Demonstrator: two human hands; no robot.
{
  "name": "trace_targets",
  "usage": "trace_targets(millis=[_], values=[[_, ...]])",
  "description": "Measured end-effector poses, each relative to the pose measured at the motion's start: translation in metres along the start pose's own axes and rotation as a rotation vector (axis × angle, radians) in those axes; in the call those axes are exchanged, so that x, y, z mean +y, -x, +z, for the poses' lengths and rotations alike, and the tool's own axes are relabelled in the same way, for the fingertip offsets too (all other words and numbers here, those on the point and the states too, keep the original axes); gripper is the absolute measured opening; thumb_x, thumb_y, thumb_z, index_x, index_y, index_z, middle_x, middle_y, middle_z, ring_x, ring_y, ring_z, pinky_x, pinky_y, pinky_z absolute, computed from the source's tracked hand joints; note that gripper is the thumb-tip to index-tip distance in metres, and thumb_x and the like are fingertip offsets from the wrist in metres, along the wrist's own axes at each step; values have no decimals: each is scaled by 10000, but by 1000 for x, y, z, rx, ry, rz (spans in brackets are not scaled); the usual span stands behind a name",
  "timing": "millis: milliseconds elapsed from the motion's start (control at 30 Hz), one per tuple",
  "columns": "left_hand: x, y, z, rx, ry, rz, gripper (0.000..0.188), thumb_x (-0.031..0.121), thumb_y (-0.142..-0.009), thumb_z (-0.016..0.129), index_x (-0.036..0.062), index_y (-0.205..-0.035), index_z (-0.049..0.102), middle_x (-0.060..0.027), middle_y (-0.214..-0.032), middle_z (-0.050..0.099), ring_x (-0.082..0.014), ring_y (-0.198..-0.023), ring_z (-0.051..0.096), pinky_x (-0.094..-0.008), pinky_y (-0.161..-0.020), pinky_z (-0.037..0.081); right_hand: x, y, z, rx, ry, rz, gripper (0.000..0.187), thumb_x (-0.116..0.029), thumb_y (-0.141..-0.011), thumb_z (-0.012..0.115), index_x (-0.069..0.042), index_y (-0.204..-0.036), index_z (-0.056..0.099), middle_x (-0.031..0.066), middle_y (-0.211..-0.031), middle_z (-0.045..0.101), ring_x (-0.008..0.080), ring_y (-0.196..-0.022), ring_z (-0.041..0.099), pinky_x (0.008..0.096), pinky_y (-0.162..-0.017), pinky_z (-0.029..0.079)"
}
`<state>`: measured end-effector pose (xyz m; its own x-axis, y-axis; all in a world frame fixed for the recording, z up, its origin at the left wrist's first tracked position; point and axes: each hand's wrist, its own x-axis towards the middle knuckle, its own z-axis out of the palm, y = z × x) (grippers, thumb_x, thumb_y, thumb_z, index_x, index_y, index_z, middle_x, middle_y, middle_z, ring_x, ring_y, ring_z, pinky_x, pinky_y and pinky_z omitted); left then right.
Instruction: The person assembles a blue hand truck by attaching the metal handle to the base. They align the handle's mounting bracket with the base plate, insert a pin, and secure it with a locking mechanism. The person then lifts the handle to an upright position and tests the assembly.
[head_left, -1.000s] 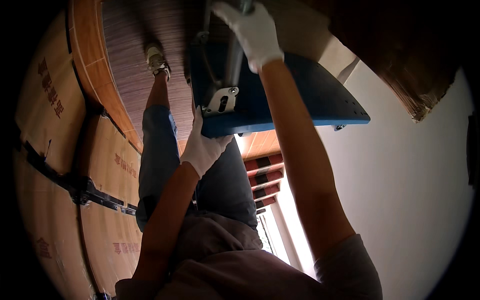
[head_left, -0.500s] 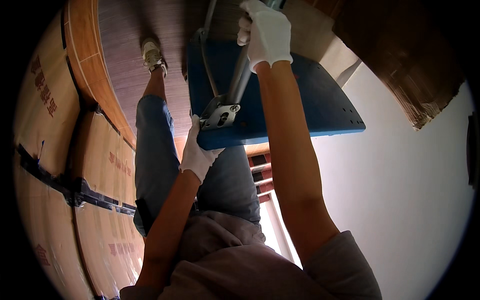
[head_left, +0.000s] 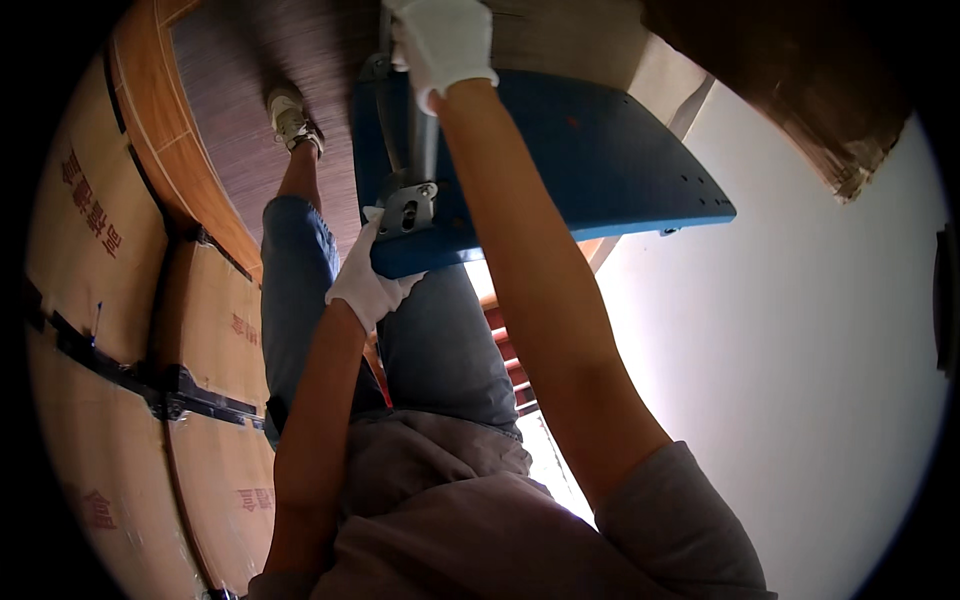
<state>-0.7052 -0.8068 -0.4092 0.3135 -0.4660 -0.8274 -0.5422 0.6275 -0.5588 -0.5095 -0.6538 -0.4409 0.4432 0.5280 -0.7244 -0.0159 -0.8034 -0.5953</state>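
A blue board (head_left: pixel 590 165) with a rounded far edge is held out in front of my legs. Its near left corner is gripped by my gloved left hand (head_left: pixel 365 283), fingers wrapped around the edge. Just beside that hand, a silver metal bracket (head_left: pixel 410 210) is fixed to the board. A thick grey metal tube (head_left: pixel 424 150) rises from the bracket, and my gloved right hand (head_left: pixel 447 45) is closed around its upper part. A thinner metal rod (head_left: pixel 388 120) runs alongside on the left. My right forearm covers part of the board, and the tube's far end is hidden.
Stacked cardboard boxes (head_left: pixel 95 240) wrapped in clear film line the left side. A torn brown cardboard sheet (head_left: pixel 790 90) hangs at the upper right, before a pale wall (head_left: pixel 780 380). My left shoe (head_left: pixel 292 118) stands on dark wood-look flooring (head_left: pixel 225 100).
My right hand has moved left and slightly up, bringing the tube from a rightward slant to nearly upright. The board and my left hand have shifted slightly left and up.
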Motion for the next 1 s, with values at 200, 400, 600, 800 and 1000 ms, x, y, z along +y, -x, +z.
trace_targets(millis=[200,400,600,800,1000], values=[[-4,8,21,179,-193,106,510,354,-747,704,84,-1121,485,-138,-1138,491,-318,-1036,501,-418,-873,471,22,14,-16,-272,1048,-583,342,-217,-710,686,-161,-1039,608,1,-743,664,166,-698,648,289,-600,508],[-18,15,22,169,-1330,625,549,184,-752,671,11,-1190,389,-167,-1124,526,-254,-1013,560,-334,-797,503,69,1,0,-359,584,-571,167,-145,-835,540,-102,-949,654,50,-807,662,184,-746,646,299,-629,517],[-27,19,27,341,-2149,994,563,132,-717,687,33,-1190,397,-151,-1074,562,-221,-982,578,-302,-790,494,56,8,-9,-467,490,-490,181,-138,-811,524,-39,-820,676,131,-804,649,225,-752,642,338,-624,515],[-9,15,18,274,-1739,725,571,181,-783,642,32,-1260,366,-130,-1246,442,-247,-1114,475,-348,-866,454,61,6,-9,-365,218,-345,217,-197,-801,530,-24,-792,661,180,-741,632,227,-725,652,340,-629,525],[-32,22,60,138,-748,501,724,568,-860,450,82,-1366,274,-106,-1331,361,-271,-1201,397,-379,-952,395,34,12,-44,-313,-28,-97,236,-174,-759,543,-24,-881,679,137,-839,653,248,-779,649,330,-666,515]])
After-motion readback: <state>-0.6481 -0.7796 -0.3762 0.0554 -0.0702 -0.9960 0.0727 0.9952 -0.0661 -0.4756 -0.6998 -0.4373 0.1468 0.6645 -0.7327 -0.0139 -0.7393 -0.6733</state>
